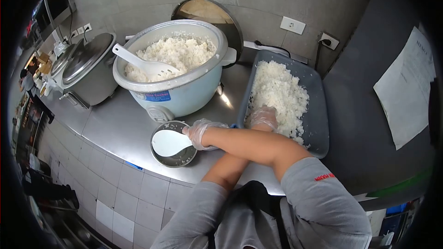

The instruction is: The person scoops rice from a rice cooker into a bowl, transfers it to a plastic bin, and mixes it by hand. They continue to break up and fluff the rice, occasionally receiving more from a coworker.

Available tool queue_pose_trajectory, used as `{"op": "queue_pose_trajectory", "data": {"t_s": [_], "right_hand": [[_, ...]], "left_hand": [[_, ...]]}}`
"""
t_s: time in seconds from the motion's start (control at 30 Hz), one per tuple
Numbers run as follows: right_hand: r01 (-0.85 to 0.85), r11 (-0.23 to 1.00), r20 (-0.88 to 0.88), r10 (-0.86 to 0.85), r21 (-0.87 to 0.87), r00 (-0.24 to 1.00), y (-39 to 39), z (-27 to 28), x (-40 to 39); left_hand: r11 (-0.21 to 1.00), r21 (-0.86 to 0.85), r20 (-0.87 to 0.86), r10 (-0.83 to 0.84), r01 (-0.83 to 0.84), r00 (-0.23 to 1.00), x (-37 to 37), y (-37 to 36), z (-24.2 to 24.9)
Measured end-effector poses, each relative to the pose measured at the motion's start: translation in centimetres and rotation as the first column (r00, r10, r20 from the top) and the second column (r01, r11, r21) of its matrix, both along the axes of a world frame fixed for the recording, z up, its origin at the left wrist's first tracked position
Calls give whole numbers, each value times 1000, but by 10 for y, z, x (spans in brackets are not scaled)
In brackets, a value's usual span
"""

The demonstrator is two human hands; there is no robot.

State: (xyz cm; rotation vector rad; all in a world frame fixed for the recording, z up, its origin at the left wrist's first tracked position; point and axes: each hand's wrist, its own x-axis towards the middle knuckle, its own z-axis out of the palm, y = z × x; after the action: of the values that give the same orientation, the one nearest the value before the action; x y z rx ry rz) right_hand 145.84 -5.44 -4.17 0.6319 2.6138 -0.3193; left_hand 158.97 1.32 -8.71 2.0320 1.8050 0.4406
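Observation:
My arms are crossed, the right one over the left. My right hand [205, 133], in a clear plastic glove, is closed round the handle of a white rice paddle [170, 143]. The paddle's blade rests over a round metal bowl [188, 157] with grains stuck inside. My left hand [264, 118], also gloved, reaches into the cooked rice [279, 90] heaped in a grey tub [318, 110]; its fingertips are hidden against the rice. Left of the tub stands a big pale-blue rice cooker [184, 94], open and full of rice, with a white slotted spoon [145, 64] lying on top.
A round lid [207, 11] leans on the wall behind the cooker. Another lidded cooker [90, 71] stands at the left on the steel counter [110, 115]. Wall sockets [293, 25] and a plugged cord are behind the tub. A person [34, 92] is far left.

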Motion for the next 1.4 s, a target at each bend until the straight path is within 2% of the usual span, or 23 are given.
{"op": "queue_pose_trajectory", "data": {"t_s": [0.03,0.1,0.17,0.2,0.27,0.33,0.37,0.4,0.57,0.63,0.73,0.9,0.97,1.03,1.1,1.13,1.17,1.23,1.27,1.3,1.33,1.37,1.4], "right_hand": [[-11,1000,-28,10,-25,1000,0,7,3],[-2,1000,-149,-1,-19,989,-7,45,10],[-36,999,-247,41,26,968,-11,95,22],[-70,995,-285,87,69,955,-9,123,30],[-28,916,-468,231,400,853,1,170,54],[73,758,-387,244,648,889,22,194,58],[31,688,-265,238,725,934,40,200,50],[-21,615,-144,218,789,965,59,201,42],[-140,687,44,155,713,987,110,180,-11],[-111,709,-4,158,696,987,123,158,-33],[-204,681,109,181,704,977,127,132,-55],[-178,655,-60,324,735,944,111,152,-14],[-96,724,-277,379,683,883,81,193,35],[203,724,-584,323,659,744,83,196,94],[303,912,-824,61,275,563,120,185,163],[429,887,-841,-94,172,532,140,168,199],[637,769,-775,-369,56,513,158,148,231],[740,642,-545,-555,199,628,199,89,299],[622,660,-332,-526,421,783,234,36,346],[858,488,-335,-791,160,512,210,38,350],[879,442,-257,-842,177,475,257,-29,392],[900,46,-351,-929,-433,-121,244,-63,417],[901,54,-293,-952,-430,-83,201,-23,394]], "left_hand": [[999,-4,55,35,-35,998,1,5,-11],[945,-111,15,311,-307,950,36,41,-70],[928,-136,15,351,-346,936,52,62,-108],[962,-107,37,257,-252,966,50,61,-109],[998,-39,64,55,-53,996,44,57,-102],[987,31,69,-159,158,985,36,49,-80],[992,-6,48,-127,128,991,12,4,-3],[989,1,44,-147,147,988,11,6,-2],[980,30,-27,-196,197,980,12,11,-12],[975,106,-28,-196,197,980,19,17,-35],[936,307,63,-200,171,978,13,18,-40],[982,151,-34,-113,117,993,21,34,-62],[989,44,1,-142,142,990,1,16,-13],[996,86,51,-13,8,999,2,8,-4],[990,75,210,101,-119,973,1,22,-6],[986,28,315,148,-165,937,1,30,-5],[978,-23,414,200,-209,888,0,40,-4],[963,-186,437,261,-197,861,-1,72,-16],[967,-173,371,238,-185,898,2,107,-47],[972,-155,304,217,-176,928,2,137,-72],[994,-110,-56,-34,28,998,-8,148,-67],[990,-138,-85,-27,15,996,-12,159,-74],[986,-166,-114,-22,3,993,-17,169,-80]]}}
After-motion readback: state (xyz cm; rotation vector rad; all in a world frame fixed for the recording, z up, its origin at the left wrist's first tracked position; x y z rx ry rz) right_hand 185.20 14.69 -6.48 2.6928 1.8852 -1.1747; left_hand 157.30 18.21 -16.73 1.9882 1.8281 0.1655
